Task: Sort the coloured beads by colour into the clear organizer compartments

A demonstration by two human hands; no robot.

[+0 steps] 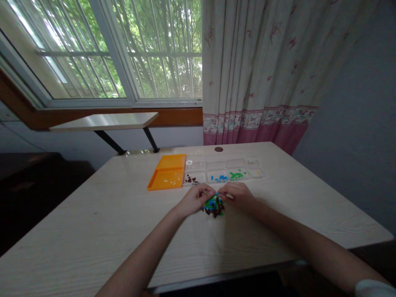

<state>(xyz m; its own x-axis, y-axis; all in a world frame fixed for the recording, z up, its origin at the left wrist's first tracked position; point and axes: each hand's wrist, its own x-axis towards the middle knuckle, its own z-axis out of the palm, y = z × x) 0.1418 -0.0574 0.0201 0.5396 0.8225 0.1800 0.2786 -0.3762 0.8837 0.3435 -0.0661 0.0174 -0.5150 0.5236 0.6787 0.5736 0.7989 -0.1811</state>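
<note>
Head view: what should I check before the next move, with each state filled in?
1. Left hand and right hand visible: ok; both are at the pile.
2. Pile separated by colour: not ok; blue, green and brown mix.
3. Clear compartments kept by colour: ok; brown pieces, blue pieces and green pieces sit apart.
4. Orange case open: ok; white pieces lie inside.
5. What each hand pinches: cannot tell; too small.

A white-framed glass window point(116, 49) with thin vertical bars looks onto leafy green trees point(168, 37). Right of it hangs a cream, flower-printed fabric curtain point(247, 66) with a pink hem. A pale, flat shelf point(107, 121) stands on slanted black legs below the window.
</note>
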